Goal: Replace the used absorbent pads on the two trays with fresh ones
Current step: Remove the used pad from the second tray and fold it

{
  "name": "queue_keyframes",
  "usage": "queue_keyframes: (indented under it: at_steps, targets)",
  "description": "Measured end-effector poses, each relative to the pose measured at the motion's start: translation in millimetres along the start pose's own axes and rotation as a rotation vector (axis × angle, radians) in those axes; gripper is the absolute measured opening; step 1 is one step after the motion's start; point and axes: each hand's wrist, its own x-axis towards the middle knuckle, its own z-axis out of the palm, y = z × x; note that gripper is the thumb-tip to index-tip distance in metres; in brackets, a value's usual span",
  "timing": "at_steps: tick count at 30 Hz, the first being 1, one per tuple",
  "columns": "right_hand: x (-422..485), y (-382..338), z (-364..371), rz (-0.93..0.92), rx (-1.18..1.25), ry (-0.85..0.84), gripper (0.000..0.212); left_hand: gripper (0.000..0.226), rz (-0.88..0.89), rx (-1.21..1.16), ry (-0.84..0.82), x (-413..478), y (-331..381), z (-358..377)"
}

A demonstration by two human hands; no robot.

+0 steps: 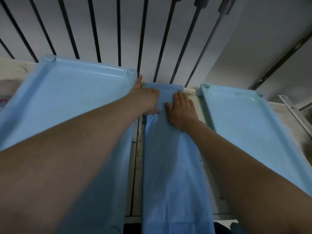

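Observation:
Two light blue plastic trays lie on a pale surface: the left tray (67, 92) and the right tray (244, 119); I see no pad in either. Between them lies a long folded blue absorbent pad (170, 166), running from the front edge to the back. My left hand (146, 100) rests on the pad's far left edge, fingers curled at the fold, thumb against the left tray's rim. My right hand (181, 110) lies flat, fingers spread, on the pad's far end. Whether the left fingers pinch a layer is unclear.
Dark vertical bars (141, 36) stand in front of a grey wall behind the trays. A white metal rail (297, 114) shows at the right edge. The right tray has greenish stains near its far corners (243, 96).

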Motion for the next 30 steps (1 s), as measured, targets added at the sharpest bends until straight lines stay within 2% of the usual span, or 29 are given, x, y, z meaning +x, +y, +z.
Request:
queue_keyframes:
  at_steps: [4, 8, 13, 19, 24, 27, 30]
  targets:
    - [20, -1, 0, -0.01, 0.011, 0.057, 0.067, 0.076, -0.019, 0.043, -0.047, 4, -3, -6]
    - [8, 0, 0, 0.007, 0.002, 0.021, 0.068, 0.074, -0.046, 0.062, -0.021, -3, 2, -6]
    - [-43, 9, -1, -0.009, -0.018, -0.014, 0.068, 0.071, -0.074, 0.28, 0.03, -30, 20, 16]
    - [-125, 18, 1, -0.017, -0.084, -0.047, 0.068, 0.085, -0.086, 0.209, -0.025, -90, 50, 18]
    - [-187, 26, 4, -0.055, -0.098, -0.055, 0.07, 0.079, -0.074, 0.236, -0.041, -144, 84, 31]
    - [-215, 30, 7, -0.066, -0.101, -0.088, 0.071, 0.067, 0.007, 0.178, 0.091, -169, 101, 43]
    - [-238, 34, 7, -0.102, -0.097, -0.08, 0.072, 0.057, 0.176, -0.09, 0.18, -188, 117, 56]
